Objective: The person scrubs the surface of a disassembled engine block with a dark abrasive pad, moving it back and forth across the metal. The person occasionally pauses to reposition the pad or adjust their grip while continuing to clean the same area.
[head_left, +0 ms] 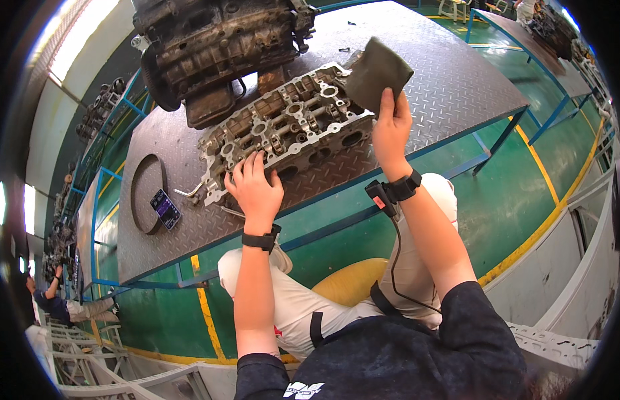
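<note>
A metal cylinder head [293,123] lies slantwise on the steel table, its valve gear facing up. Across its near left edge rests my left hand [254,189], fingers laid on the metal and thumb held apart. My right hand [392,130] is closed on the lower edge of a dark grey-green sheet [378,75], raised at the right end of the cylinder head. Whether the sheet is cloth or abrasive paper I cannot tell. It hides part of that end.
Behind stands a dirty engine block [220,50]. A black belt [138,193] and a phone [166,209] lie at left on the diamond-plate table [456,87]. Small bolts [344,49] lie at the back. A cable [398,260] hangs from my right wrist. Another person [56,300] is far left.
</note>
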Demonstrator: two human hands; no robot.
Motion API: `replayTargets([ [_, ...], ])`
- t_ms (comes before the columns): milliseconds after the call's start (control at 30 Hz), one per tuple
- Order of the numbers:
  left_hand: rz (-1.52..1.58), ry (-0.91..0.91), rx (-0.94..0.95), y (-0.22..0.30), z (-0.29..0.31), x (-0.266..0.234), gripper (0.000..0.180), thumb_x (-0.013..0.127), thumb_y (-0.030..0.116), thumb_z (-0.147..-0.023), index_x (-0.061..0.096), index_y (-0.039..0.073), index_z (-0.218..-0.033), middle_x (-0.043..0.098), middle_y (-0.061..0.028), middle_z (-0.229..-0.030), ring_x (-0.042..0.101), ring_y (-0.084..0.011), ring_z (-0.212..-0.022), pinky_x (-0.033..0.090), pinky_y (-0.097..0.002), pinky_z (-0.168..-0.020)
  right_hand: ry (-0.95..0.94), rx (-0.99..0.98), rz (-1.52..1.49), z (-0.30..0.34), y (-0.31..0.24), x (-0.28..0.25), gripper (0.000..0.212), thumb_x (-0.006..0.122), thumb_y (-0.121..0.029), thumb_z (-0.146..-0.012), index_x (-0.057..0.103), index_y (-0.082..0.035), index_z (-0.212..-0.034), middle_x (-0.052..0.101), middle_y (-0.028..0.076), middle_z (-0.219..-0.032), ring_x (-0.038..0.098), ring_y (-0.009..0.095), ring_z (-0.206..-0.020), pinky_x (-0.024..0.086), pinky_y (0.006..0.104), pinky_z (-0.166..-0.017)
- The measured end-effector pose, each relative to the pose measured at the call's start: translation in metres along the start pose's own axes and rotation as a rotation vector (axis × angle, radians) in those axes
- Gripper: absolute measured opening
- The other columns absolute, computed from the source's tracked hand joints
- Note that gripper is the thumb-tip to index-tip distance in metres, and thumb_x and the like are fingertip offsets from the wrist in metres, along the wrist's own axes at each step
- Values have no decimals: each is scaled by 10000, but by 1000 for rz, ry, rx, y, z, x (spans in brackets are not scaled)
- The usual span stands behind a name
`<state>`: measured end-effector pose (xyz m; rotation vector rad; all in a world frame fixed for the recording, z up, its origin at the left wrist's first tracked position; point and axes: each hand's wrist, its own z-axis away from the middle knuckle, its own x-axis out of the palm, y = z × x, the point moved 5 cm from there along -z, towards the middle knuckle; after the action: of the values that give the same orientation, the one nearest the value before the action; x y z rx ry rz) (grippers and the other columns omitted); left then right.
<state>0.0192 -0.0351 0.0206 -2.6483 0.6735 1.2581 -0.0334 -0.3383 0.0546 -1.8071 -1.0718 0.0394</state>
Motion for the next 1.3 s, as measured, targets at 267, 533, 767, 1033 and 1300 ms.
replayTargets([
  [267,7,-18,0,2,0,0,513,741,230,-879,674,129,-1378,662,-50,-1410,535,-287,-1353,276,-583,-1199,-481,-617,720,27,-19,34,549,728,-78,-854,713,-172,-1394,651,146,-1458,620,366,-1326,491,476,-1106],
  [533,8,-35,-14,3,0,-2,506,740,225,-879,673,132,-1372,640,-66,-1433,517,-295,-1370,276,-585,-1199,-681,-580,903,58,18,46,589,843,-277,-824,669,-221,-1383,634,59,-1406,474,400,-1443,223,690,-1262],
  [767,-62,-2,-54,5,0,-6,521,752,218,-861,669,133,-1368,595,-103,-1494,485,-349,-1407,276,-599,-1207,-698,-548,965,64,22,47,646,830,-231,-821,611,-205,-1428,609,61,-1421,502,369,-1409,246,659,-1261],
  [1033,-49,-30,-71,-2,-3,-6,567,782,203,-825,682,158,-1381,575,-100,-1521,481,-358,-1418,272,-638,-1209,-709,-563,975,66,19,46,695,833,-203,-805,586,-189,-1456,595,71,-1433,514,359,-1384,261,631,-1259],
  [1300,-106,-51,-54,-3,-3,-7,610,791,210,-806,683,191,-1406,565,-105,-1545,461,-379,-1441,244,-651,-1233,-718,-553,985,66,18,47,692,814,-183,-806,585,-187,-1459,593,74,-1435,503,347,-1384,265,633,-1256],
])
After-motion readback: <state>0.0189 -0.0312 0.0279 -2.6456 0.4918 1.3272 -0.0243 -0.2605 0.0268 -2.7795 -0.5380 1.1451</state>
